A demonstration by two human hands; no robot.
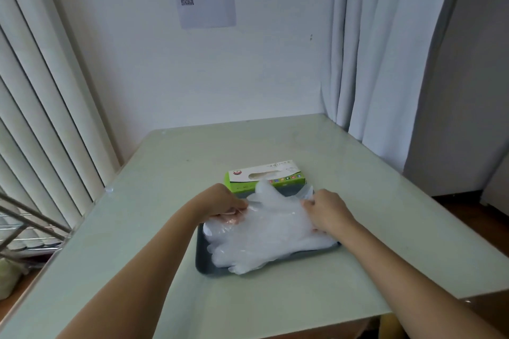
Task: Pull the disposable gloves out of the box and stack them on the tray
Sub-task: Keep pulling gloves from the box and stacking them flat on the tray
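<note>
A green and white glove box (265, 177) lies flat on the table just behind a dark tray (204, 264). A loose pile of clear disposable gloves (264, 239) covers most of the tray. My left hand (220, 202) pinches the left edge of the top glove (275, 201). My right hand (327, 209) grips the same glove's right edge. The glove is stretched between both hands just over the pile, its fingers pointing toward the box.
The pale green table (275, 143) meets a white wall at the back. Vertical blinds (41, 118) hang on the left and a curtain (385, 63) on the right. A metal rack (24, 231) stands off the table's left edge.
</note>
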